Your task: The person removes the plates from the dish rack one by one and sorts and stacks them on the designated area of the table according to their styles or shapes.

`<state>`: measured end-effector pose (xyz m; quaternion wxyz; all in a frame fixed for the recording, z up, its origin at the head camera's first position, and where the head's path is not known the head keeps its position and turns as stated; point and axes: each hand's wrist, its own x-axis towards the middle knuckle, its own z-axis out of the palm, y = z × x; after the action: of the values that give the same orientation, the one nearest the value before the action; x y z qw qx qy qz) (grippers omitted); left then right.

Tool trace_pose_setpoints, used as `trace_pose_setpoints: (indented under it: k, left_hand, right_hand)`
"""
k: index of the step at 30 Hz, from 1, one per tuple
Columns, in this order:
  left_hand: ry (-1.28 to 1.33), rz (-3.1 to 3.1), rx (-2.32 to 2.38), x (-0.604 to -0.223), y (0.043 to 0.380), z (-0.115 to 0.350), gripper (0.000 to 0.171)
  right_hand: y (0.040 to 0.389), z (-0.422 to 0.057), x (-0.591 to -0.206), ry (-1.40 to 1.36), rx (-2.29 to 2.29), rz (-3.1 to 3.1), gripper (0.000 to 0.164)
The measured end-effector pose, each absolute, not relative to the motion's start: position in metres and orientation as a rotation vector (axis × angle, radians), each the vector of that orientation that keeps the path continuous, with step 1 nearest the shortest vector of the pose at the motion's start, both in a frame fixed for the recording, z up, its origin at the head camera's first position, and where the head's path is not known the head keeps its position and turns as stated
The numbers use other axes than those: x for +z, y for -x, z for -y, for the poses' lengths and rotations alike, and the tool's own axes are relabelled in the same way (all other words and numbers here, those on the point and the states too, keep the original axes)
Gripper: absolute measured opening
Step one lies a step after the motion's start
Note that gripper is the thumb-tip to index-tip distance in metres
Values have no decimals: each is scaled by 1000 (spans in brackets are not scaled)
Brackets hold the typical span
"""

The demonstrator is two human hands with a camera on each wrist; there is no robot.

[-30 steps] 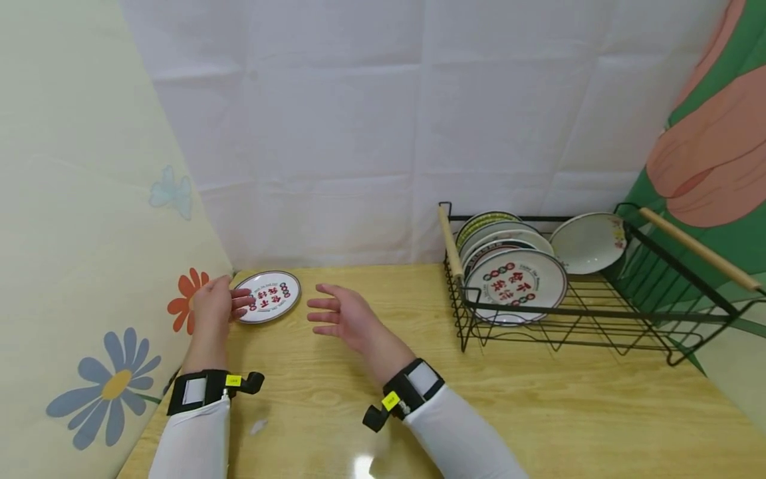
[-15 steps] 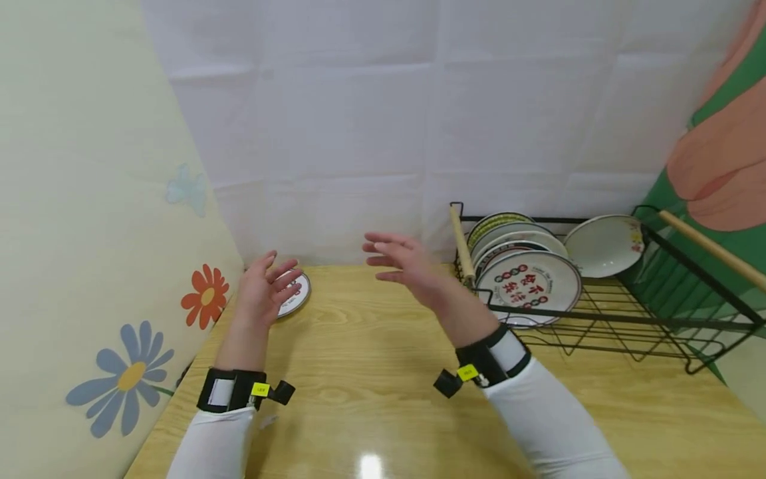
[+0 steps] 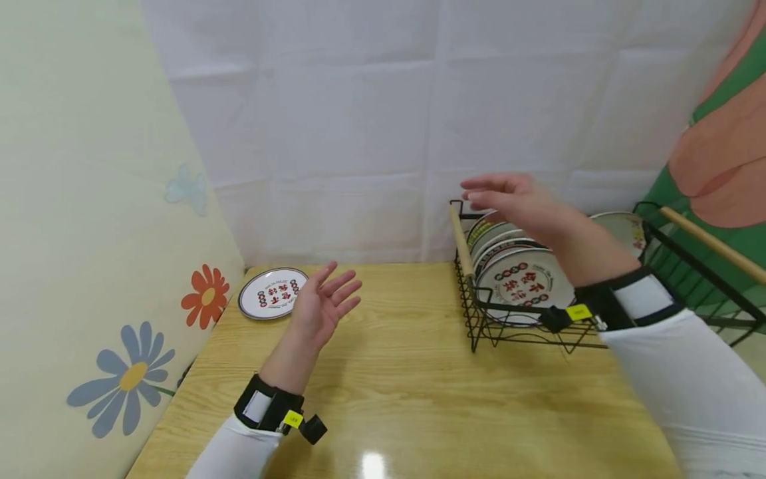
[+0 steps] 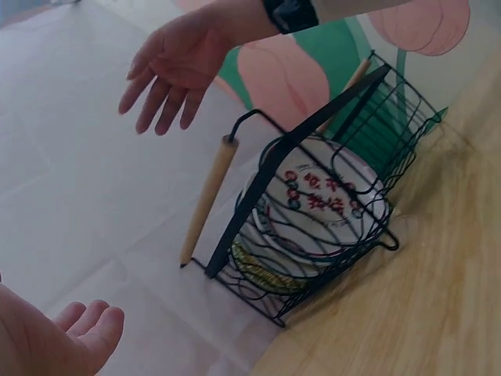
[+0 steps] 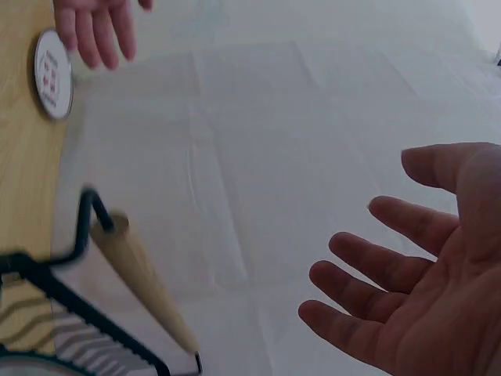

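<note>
My right hand (image 3: 526, 206) hovers over the left part of a black wire dish rack (image 3: 467, 309), fingers extended, holding nothing. Below it in the rack several plates lean in a row, the front one a white plate (image 3: 520, 286) with red characters. The hand partly hides the rear plates. My left hand (image 3: 323, 306) is palm up above the table, fingers spread, with nothing in it. Just left of it a similar white plate (image 3: 269, 293) lies flat on the table, its right edge covered by the hand. The right wrist view shows both the right hand (image 5: 423, 274) and the left hand (image 5: 95, 31) unloaded.
At the rack's right end leans a white bowl-like dish (image 3: 622, 229), partly behind my right forearm. Wooden handles (image 3: 461, 239) stand at the rack's ends. A white cloth wall (image 3: 335, 133) closes the back, and a flowered wall (image 3: 120, 233) the left.
My right hand has moved right and up, from above the table to over the rack. My left hand has moved right, away from the flat plate, which has come back into view.
</note>
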<state>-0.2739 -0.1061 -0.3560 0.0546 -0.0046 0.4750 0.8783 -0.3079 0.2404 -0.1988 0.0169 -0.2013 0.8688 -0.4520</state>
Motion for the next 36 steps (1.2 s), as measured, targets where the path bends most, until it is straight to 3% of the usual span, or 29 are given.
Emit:
trace_pose_setpoints:
  k: [6, 12, 24, 36]
  left_hand:
    - [-131, -1336, 2558, -369, 258, 77, 54]
    - [-328, -1216, 2400, -382, 238, 50, 61]
    - [-283, -1128, 2326, -408, 211, 7, 65]
    - [-263, -1156, 2295, -414, 203, 5, 65]
  right_hand:
    - [327, -291, -201, 520, -1127, -2891, 61]
    - [331, -325, -208, 461, -811, -3006, 59]
    - [342, -339, -247, 620, -389, -3018, 45]
    - [351, -346, -271, 584, -282, -3017, 29]
